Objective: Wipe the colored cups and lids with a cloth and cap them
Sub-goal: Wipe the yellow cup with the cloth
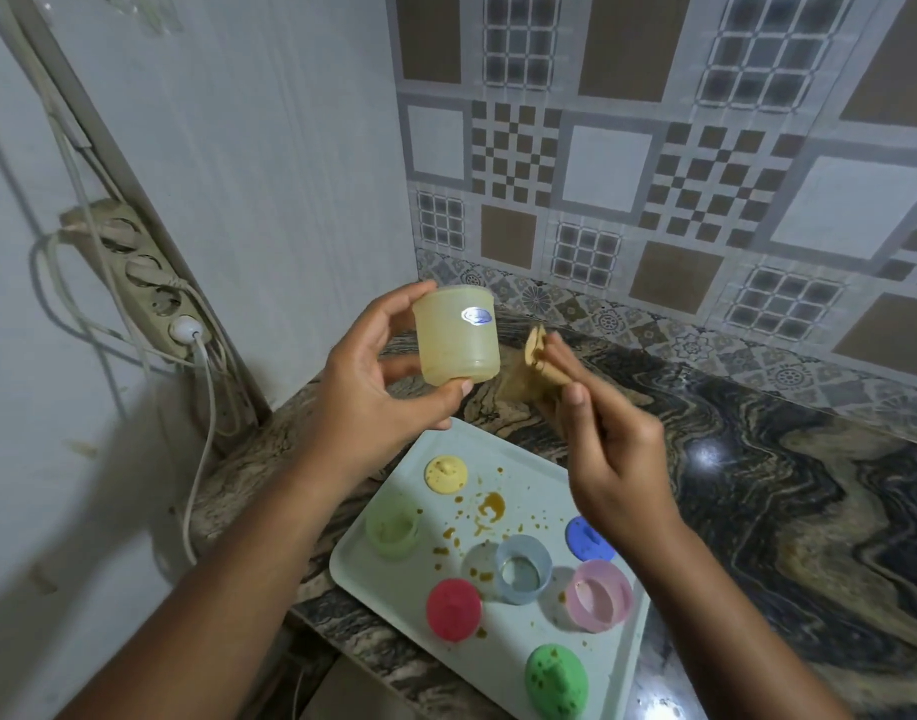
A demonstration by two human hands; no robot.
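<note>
The corner of a kitchen is closing in around a dark, swirl-veined stone countertop (783,501), with patterned tiles (654,148) running along the back wall.

Above the counter, the person's left hand (373,387) is holding a translucent yellow cup (456,337) up in the air. The thumb is pressing under its lower end and the fingers are curling over its upper end. A small blue and silver sticker (477,317) is facing me on the cup's side.

Just to the right of the cup, and not quite touching it, the right hand (617,454) is pinching a tan cloth (524,376) between its fingertips. Hand and cloth are blurring, so I cannot tell how the cloth is folded.

Below the hands, a pale tray (383,579) is lying on the counter with brown spills (490,506) spotting its middle. A yellow lid (446,474) is sitting near its far edge and a green cup (392,530) is standing open by its left edge. A blue cup (523,569) and a pink cup (599,595) are standing open side by side, with a blue lid (589,538) lying just behind them. A red lid (453,610) is resting nearer to me, and a speckled green lid (556,680) is sitting at the near corner.

On the left wall, a power strip (150,283) is hanging at a slant with a white plug (186,327) in it.
</note>
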